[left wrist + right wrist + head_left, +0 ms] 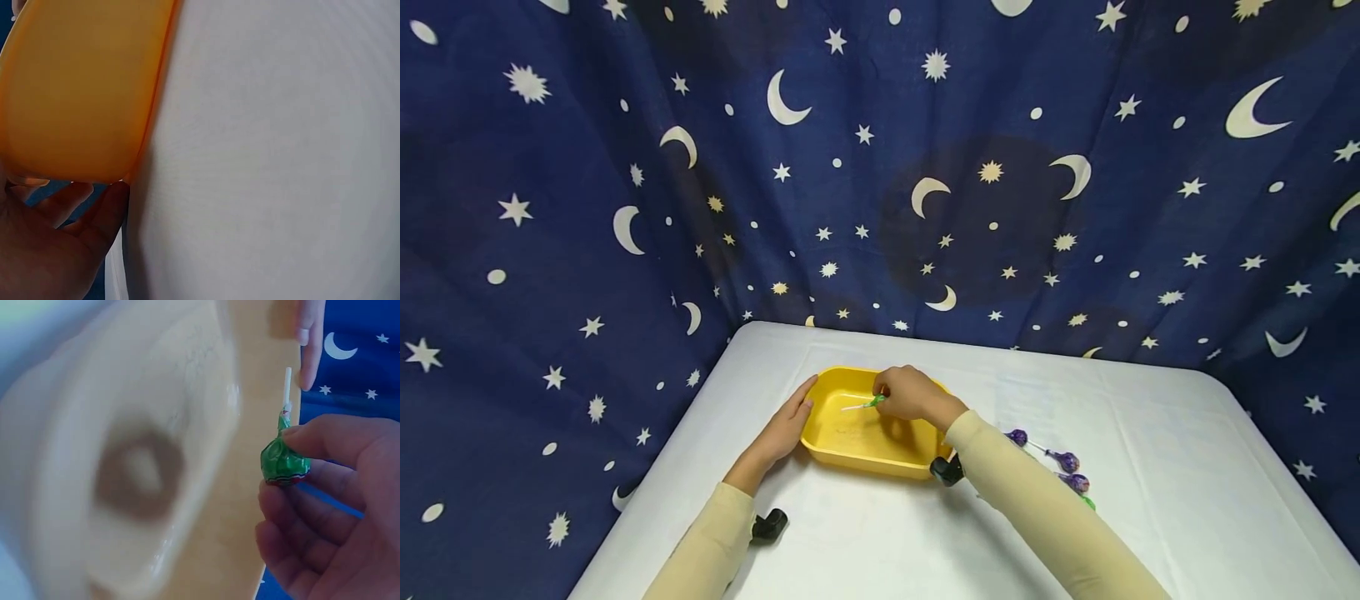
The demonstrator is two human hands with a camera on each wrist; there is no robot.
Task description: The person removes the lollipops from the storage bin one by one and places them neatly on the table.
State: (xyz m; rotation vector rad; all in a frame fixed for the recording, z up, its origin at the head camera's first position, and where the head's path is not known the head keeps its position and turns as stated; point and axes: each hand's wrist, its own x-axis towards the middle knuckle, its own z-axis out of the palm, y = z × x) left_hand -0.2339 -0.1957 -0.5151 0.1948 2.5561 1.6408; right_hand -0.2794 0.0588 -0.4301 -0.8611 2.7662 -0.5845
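Observation:
A yellow plastic tub [865, 462] stands on the white table. Above its floor, my right hand [912, 393] pinches a green-wrapped lollipop [284, 461] between thumb and fingers, its white stick [287, 386] pointing left in the head view. At the tub's left end lies my left hand [782, 429], fingers extended along the outer wall and touching it. The left wrist view shows those fingertips [115, 194] against the tub's end wall [75, 156].
Several purple-wrapped lollipops [1066, 461] lie on the white tablecloth [1187, 483] right of the tub, partly hidden by my right sleeve [1037, 508]. A bit of green wrapper [1087, 502] shows beside them. A dark blue star-and-moon curtain [880, 192] hangs behind the table.

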